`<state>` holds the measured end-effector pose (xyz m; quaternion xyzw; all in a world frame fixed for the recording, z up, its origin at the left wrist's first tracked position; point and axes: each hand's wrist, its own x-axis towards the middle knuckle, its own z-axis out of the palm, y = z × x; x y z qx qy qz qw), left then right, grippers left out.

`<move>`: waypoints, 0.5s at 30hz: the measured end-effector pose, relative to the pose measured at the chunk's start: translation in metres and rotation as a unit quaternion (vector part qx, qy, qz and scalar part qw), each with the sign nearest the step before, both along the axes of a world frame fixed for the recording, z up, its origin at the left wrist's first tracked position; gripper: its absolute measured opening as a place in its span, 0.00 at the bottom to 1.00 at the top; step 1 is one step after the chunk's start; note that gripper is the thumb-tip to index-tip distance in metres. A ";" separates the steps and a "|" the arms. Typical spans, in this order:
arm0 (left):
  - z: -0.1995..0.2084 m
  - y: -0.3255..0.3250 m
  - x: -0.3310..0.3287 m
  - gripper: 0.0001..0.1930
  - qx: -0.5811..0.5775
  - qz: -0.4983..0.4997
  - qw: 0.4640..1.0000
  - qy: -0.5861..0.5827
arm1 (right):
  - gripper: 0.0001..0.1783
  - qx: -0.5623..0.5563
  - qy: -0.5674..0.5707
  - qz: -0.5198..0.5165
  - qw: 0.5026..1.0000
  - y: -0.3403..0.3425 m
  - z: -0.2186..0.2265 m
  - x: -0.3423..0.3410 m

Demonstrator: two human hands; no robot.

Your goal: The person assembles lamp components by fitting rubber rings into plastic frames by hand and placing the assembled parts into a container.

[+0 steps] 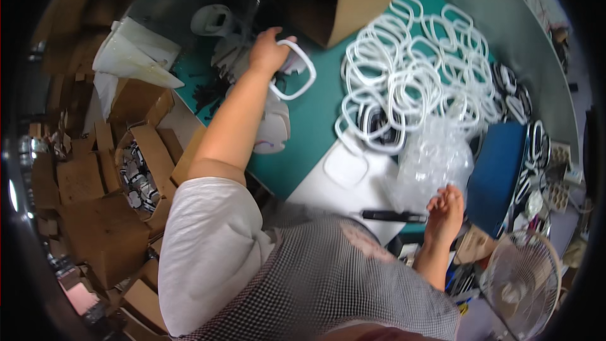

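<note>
My left hand reaches far over the green table, its fingers closed on a white rounded-square frame that hangs tilted. White plastic housings lie under and beside that arm. Nearer my body, at the right, my right hand is half curled, its fingers slightly apart, with nothing seen in it. It is beside a clear plastic bag and the end of a black pen-like tool. Many more white frames lie heaped on the table, with one frame on a white sheet.
A cardboard box stands at the back of the table. Dark frames and a blue bin are at the right, a fan at lower right. Cartons, one holding small parts, crowd the left.
</note>
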<state>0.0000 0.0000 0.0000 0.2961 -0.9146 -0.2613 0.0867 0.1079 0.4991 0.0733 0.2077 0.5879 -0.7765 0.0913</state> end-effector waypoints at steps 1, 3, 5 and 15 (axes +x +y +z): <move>-0.002 0.003 -0.016 0.31 -0.010 0.003 0.999 0.035 | 0.12 0.007 -0.005 0.002 1.000 0.001 -0.004 -0.002; -0.001 -0.002 -0.060 0.32 0.015 0.029 0.992 0.120 | 0.11 0.011 -0.008 -0.001 1.000 0.003 0.004 -0.015; 0.007 -0.014 -0.089 0.32 0.045 0.039 0.989 0.135 | 0.11 0.016 -0.008 -0.002 1.000 0.001 0.000 -0.016; 0.033 0.039 -0.123 0.35 0.156 -0.321 0.899 0.254 | 0.11 0.031 0.004 0.061 0.998 -0.029 -0.003 -0.056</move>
